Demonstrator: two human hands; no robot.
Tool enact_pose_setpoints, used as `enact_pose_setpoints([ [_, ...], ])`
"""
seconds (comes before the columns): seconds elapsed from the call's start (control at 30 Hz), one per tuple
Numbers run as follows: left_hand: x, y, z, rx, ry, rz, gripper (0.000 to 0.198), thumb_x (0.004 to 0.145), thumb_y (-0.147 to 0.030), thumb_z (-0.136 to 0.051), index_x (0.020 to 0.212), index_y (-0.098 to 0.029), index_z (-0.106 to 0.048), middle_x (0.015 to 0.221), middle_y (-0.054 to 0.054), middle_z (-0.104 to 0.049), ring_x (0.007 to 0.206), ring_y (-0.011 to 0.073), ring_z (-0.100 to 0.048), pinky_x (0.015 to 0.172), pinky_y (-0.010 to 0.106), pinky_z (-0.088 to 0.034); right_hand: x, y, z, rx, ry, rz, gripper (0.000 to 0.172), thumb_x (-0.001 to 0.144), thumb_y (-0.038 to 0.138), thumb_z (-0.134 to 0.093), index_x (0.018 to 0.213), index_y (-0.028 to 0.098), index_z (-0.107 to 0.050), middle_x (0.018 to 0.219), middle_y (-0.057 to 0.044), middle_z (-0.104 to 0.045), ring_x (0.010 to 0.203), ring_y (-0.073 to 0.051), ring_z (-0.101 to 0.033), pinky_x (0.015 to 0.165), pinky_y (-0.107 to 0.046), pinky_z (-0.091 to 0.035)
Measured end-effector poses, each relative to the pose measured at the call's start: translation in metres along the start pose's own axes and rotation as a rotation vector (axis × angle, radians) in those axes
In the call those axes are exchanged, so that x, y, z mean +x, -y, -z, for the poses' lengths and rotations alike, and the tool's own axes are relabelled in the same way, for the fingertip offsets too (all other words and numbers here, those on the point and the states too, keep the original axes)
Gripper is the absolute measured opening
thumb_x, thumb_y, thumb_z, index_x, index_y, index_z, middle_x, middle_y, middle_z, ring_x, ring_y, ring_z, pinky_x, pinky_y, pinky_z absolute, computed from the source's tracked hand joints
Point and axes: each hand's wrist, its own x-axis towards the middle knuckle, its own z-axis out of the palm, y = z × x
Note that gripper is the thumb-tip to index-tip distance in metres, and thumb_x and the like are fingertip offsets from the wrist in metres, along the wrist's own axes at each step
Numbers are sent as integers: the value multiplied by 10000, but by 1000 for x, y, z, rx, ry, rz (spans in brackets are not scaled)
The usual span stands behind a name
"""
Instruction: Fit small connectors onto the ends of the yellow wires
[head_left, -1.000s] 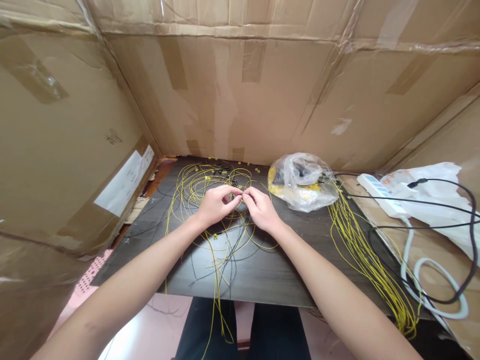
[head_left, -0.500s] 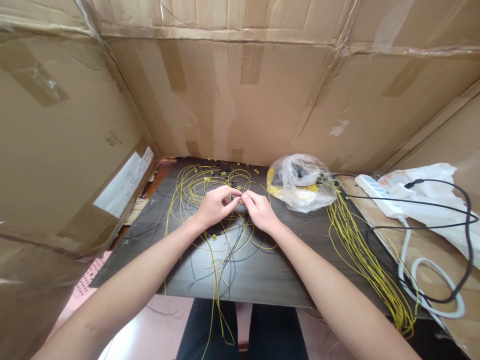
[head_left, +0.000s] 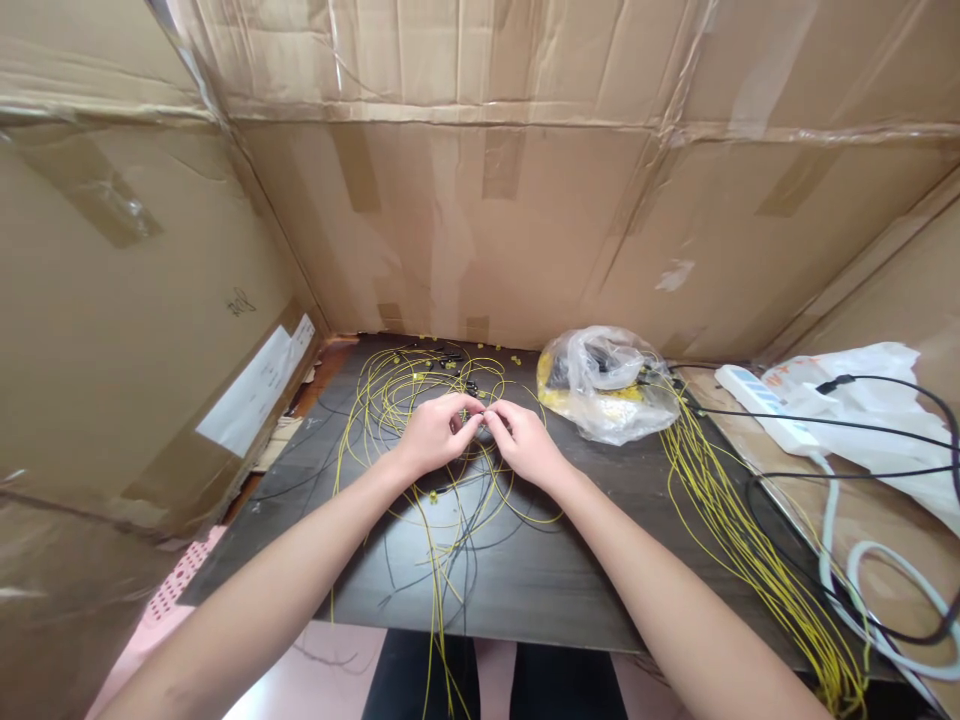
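Head view: note left hand (head_left: 437,435) and right hand (head_left: 525,440) close together, fingertips touching or nearly so, above a loose tangle of thin yellow cord (head_left: 390,385) at the middle of a dark wood-grain surface (head_left: 540,590). Both narrowed, thumb drawn in toward forefinger; cannot tell the content of the pinch, if any: too small, partly covered. Loops beneath and around both hands, with strands trailing over the near edge. Just beyond the fingertips, small black pieces (head_left: 471,386); nearer the body, a small translucent yellow piece (head_left: 433,497).

Handling, by judgement: rest the wrists low, steady the left hand and make fine adjustments with the right. Press with the pads, not the nails, to avoid nicking anything thin. Open a small sight line between the fingers before any firm push. Leave slack in the cord; avoid tugging a trapped loop, likely to disturb the pinch. Hold the forearms clear of the trailing strands. Leave the long yellow cord bundle (head_left: 739,530) by the crumpled clear plastic bag (head_left: 615,400) apart from the loose loops.
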Motion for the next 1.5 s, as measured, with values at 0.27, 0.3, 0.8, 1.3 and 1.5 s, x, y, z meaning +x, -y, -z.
enact_pose_setpoints([
  [0.27, 2, 1, 3, 12, -3, -6, 106, 919, -238, -642, 945, -179, -726, 839, 25, -751, 558, 108, -620, 559, 234, -498, -1, 0, 3, -29, -33, 3, 141, 967, 254, -531, 959, 204, -663, 924, -64, -713, 794, -195, -621, 733, -307, -445],
  [0.3, 2, 1, 3, 13, -6, -7, 107, 920, -237, -644, 947, -180, -730, 840, 26, -754, 563, 109, -621, 562, 234, -499, -1, -1, 3, -37, -37, 1, 129, 954, 240, -545, 970, 204, -668, 927, -63, -716, 785, -193, -619, 727, -307, -446],
  [0.8, 3, 3, 2, -23, -55, -59, 144, 951, -263, -647, 998, -186, -759, 917, 43, -774, 627, 113, -644, 604, 236, -540, 1, 2, 3, 9, -55, 1, 254, 1010, 327, -476, 931, 200, -681, 888, -69, -704, 790, -195, -622, 733, -308, -449],
  [1.3, 0, 0, -1, -86, -105, -116, 147, 949, -217, -634, 1032, -168, -745, 923, 62, -754, 632, 105, -625, 586, 223, -515, 0, 6, -3, 360, 10, -180, 521, 1007, 648, -340, 719, 234, -471, 537, 42, -434, 521, -143, -448, 561, -270, -382],
  [1.5, 1, -2, 1, -70, -83, -73, 93, 891, -215, -657, 942, -168, -719, 828, 18, -720, 546, 76, -575, 572, 210, -490, -1, 8, -4, 337, 17, -185, 512, 1012, 598, -341, 698, 224, -493, 589, 19, -477, 567, -146, -465, 579, -273, -371],
])
